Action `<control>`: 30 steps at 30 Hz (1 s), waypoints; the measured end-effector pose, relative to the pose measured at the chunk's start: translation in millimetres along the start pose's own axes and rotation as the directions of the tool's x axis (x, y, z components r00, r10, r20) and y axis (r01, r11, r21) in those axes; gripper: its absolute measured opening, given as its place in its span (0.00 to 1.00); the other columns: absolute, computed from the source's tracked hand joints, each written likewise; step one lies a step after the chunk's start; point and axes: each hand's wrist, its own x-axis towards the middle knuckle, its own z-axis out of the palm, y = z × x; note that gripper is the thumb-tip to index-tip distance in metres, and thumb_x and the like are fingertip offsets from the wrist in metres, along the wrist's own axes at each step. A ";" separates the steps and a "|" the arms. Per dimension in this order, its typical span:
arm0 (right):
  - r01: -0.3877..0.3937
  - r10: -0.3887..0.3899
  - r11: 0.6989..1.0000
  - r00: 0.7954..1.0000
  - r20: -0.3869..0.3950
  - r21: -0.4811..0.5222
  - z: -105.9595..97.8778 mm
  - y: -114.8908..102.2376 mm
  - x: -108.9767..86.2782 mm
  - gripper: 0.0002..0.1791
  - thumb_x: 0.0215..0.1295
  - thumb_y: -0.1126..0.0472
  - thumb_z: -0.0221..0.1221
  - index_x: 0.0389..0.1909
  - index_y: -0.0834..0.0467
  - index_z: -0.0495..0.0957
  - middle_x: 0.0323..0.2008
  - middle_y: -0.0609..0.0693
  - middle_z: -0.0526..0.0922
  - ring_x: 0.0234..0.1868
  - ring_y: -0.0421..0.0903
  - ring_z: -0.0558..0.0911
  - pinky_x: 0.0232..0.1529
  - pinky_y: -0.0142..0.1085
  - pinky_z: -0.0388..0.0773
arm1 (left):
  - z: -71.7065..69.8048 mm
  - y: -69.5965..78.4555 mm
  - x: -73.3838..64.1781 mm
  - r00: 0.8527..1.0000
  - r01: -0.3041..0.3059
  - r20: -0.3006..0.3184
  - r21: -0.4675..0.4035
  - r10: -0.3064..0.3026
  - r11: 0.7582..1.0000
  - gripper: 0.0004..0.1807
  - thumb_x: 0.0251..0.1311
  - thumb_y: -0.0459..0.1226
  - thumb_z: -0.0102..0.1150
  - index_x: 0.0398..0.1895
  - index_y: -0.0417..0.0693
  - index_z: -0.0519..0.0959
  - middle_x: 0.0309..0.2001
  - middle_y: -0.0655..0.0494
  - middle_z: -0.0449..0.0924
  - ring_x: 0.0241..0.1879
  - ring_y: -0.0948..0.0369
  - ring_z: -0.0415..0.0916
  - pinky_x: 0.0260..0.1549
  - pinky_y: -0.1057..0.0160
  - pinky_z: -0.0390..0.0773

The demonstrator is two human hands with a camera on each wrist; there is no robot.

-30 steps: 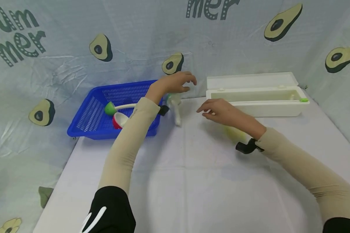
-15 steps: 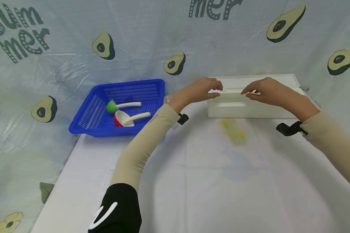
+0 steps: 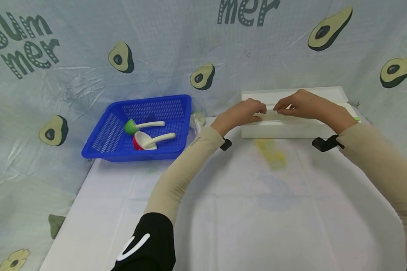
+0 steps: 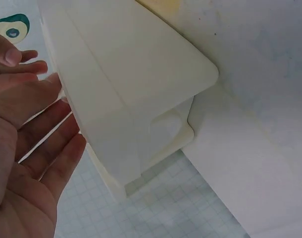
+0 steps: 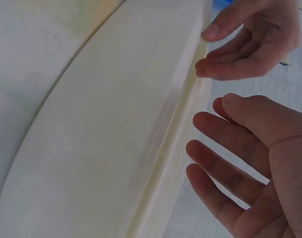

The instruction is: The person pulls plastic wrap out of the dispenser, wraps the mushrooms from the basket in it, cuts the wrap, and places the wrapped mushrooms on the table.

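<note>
A long white box stands at the back right, its lid swung up behind it. Over the box's left half is my left hand, fingers loosely bent. My right hand hovers to its right, thumb and fingers apart, with a small gap between the two hands. The left wrist view has the fingers by the upper rim of the box; whether they touch it I cannot tell. In the right wrist view the right hand holds nothing, and the box wall lies beside it.
A blue plastic basket at the back left holds a green ladle and a red ladle, both with white handles. Something pale and crumpled lies right of the basket. A yellow patch marks the white tablecloth.
Both hands have moved right, from in front of the backdrop and tablecloth to over the white box. In the last half second they drew slightly closer together. The basket is unchanged.
</note>
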 end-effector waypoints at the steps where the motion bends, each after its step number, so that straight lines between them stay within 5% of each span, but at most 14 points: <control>1: 0.000 0.000 1.000 1.000 0.007 0.004 1.3 -1.0 2.9 0.11 0.72 0.64 0.62 0.52 0.61 0.84 0.44 0.60 0.88 0.41 0.56 0.88 0.45 0.49 0.84 | 0.4 0.3 0.8 1.000 0.008 0.011 0.015 -0.008 1.000 0.16 0.71 0.37 0.61 0.59 0.44 0.79 0.57 0.53 0.81 0.57 0.58 0.77 0.57 0.68 0.74; 5: -0.002 0.001 1.000 0.999 0.038 0.025 4.6 -2.0 13.2 0.12 0.72 0.64 0.61 0.52 0.62 0.84 0.44 0.59 0.88 0.42 0.55 0.88 0.46 0.49 0.84 | 2.5 -0.3 1.3 1.000 0.023 0.008 0.042 -0.023 0.999 0.10 0.72 0.36 0.59 0.51 0.45 0.83 0.48 0.54 0.84 0.46 0.61 0.78 0.49 0.69 0.74; 11: -0.011 0.006 0.998 0.997 0.079 0.061 9.7 -2.3 20.5 0.13 0.72 0.61 0.62 0.52 0.62 0.85 0.44 0.58 0.88 0.44 0.56 0.87 0.48 0.50 0.83 | 11.5 -7.2 1.5 0.993 0.019 -0.113 -0.059 -0.026 0.998 0.10 0.74 0.31 0.52 0.34 0.45 0.80 0.30 0.56 0.74 0.31 0.63 0.64 0.34 0.70 0.63; 23: -0.060 0.062 0.998 0.992 0.109 -0.021 14.9 3.1 18.9 0.14 0.70 0.59 0.64 0.46 0.67 0.87 0.41 0.60 0.89 0.40 0.56 0.87 0.44 0.51 0.83 | 15.8 -6.4 2.9 0.989 0.060 -0.128 -0.106 -0.074 0.993 0.11 0.78 0.36 0.50 0.52 0.42 0.80 0.46 0.52 0.84 0.40 0.62 0.79 0.43 0.67 0.76; 30: -0.162 0.185 0.977 0.967 0.173 -0.136 9.8 13.6 -0.3 0.12 0.68 0.61 0.65 0.45 0.66 0.87 0.43 0.62 0.88 0.43 0.59 0.86 0.46 0.53 0.82 | 17.6 -3.0 -1.2 0.983 0.053 -0.161 -0.200 -0.086 0.978 0.09 0.78 0.34 0.48 0.50 0.40 0.77 0.49 0.49 0.83 0.45 0.60 0.83 0.42 0.68 0.76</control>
